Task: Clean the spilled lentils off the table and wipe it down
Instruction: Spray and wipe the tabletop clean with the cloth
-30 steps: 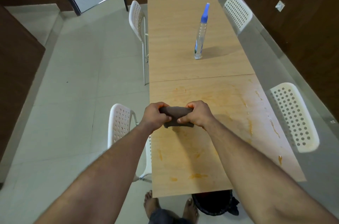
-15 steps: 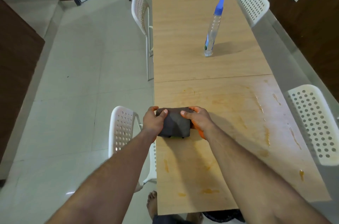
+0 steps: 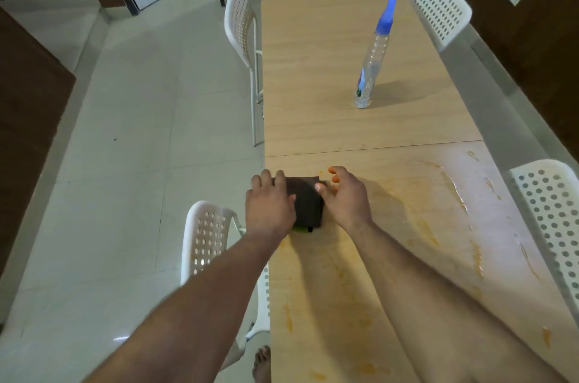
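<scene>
A folded dark brown cloth [image 3: 308, 202] lies flat on the light wooden table [image 3: 344, 69] near its left edge. My left hand [image 3: 271, 205] rests flat on the cloth's left part with straight fingers. My right hand [image 3: 343, 196] sits at the cloth's right side, its thumb touching the cloth edge and its fingers spread above the table. Orange lentil smears [image 3: 460, 197] streak the near half of the table, mostly to the right and in front of the cloth.
A clear spray bottle [image 3: 372, 60] with a blue nozzle stands on the far half of the table. White perforated chairs stand at the left [image 3: 241, 28], the near left [image 3: 206, 238], the far right [image 3: 440, 6] and the right [image 3: 551, 216]. My bare foot [image 3: 262, 364] shows below the table edge.
The cloth was gripped bunched between both hands above the table; now it lies flat on the table. My left hand presses on it and my right hand has loosened.
</scene>
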